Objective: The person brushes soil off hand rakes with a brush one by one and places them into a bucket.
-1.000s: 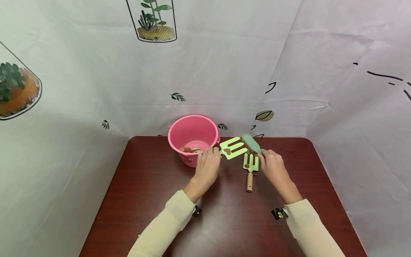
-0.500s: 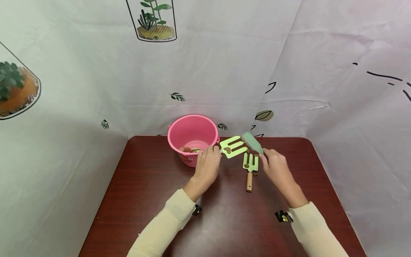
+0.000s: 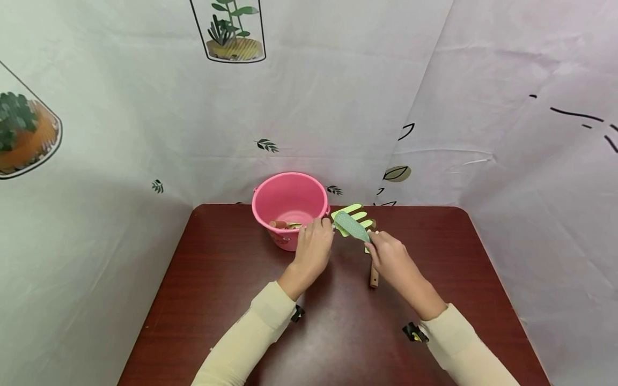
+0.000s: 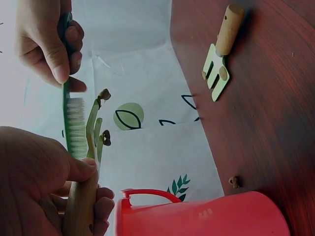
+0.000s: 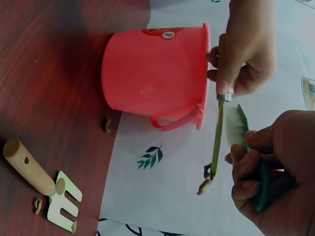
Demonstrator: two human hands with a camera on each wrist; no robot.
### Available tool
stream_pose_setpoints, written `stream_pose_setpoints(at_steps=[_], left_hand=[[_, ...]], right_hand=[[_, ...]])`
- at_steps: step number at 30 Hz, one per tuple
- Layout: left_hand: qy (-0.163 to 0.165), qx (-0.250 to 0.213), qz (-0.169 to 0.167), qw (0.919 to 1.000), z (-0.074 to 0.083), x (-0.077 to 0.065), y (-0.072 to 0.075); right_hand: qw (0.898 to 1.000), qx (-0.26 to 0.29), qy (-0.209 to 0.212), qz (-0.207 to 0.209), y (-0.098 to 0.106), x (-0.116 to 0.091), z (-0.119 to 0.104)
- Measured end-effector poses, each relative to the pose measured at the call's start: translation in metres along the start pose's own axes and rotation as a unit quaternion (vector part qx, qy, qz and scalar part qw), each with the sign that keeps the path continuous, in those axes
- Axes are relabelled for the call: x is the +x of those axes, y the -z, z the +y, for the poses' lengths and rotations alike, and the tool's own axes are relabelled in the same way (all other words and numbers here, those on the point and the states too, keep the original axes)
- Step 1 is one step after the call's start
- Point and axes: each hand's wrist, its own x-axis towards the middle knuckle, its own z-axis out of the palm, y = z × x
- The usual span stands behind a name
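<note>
My left hand (image 3: 313, 247) grips the wooden handle (image 4: 80, 206) of a small garden fork with light green tines (image 3: 359, 215). Brown clumps (image 4: 106, 137) cling to its tine tips. In my right hand (image 3: 392, 262) is a green brush (image 3: 351, 225) by its handle. Its pale bristles (image 4: 76, 123) face the fork and appear to touch the tines in the left wrist view. From the head, the brush covers part of the fork. A second hand fork (image 5: 64, 204), with brown bits on it, lies on the table, mostly hidden behind my right hand in the head view.
A pink bucket (image 5: 152, 73) stands at the table's back, just left of the held fork. Inside it lies a wooden-handled tool (image 3: 278, 224). Loose brown bits (image 5: 107, 125) lie on the dark red table (image 3: 217, 300). A printed cloth wall (image 3: 338, 107) closes the back.
My right hand has moved left with the brush, from the fork's tine tips to over its head. The left hand and its fork stay nearly still.
</note>
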Motion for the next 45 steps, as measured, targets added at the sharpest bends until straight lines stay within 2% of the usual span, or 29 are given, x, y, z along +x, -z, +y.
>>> stream_pose_setpoints(at_steps=[10,28,36,41,45], left_hand=[[-0.007,0.004,-0.006,1.0000,0.000,0.000,0.000],[0.001,0.008,-0.014,0.9999,0.002,0.000,0.000],[0.000,0.015,-0.014,0.9998,0.000,-0.002,0.002],[-0.006,0.026,0.004,0.9996,-0.001,-0.004,0.000],[-0.009,0.029,0.004,0.9995,-0.001,-0.005,-0.001]], right_hand=[[0.999,-0.044,-0.007,-0.003,-0.003,0.000,-0.001],[0.998,-0.044,-0.036,-0.007,-0.004,0.001,0.004],[0.997,-0.044,-0.061,0.008,0.003,0.002,0.019],[0.997,-0.045,-0.070,-0.006,0.002,0.001,0.028],[0.996,-0.045,-0.082,-0.005,0.003,0.001,0.036]])
